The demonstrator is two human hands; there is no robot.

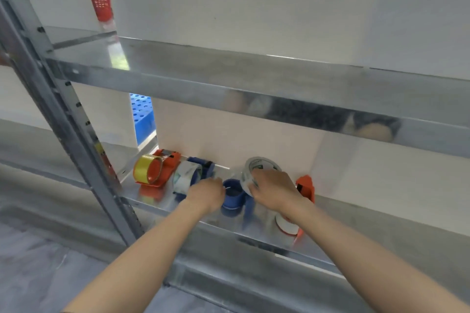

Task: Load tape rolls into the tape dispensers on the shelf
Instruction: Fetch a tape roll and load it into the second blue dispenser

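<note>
I am looking at a silver-grey metal shelf (229,239) carrying an orange-red dispenser (169,160) with a translucent yellow roll (146,168), a blue dispenser (203,164) with a clear, whitish roll (184,175), and a bare blue dispenser (232,197). A white tape roll (260,165) bears dark print and a small green mark, beside a second orange dispenser (306,185) and a red-rimmed white roll (284,223). Behind, I see a blue crate (142,117) patterned with round holes and a clear bottle (101,2) with a red label.
</note>
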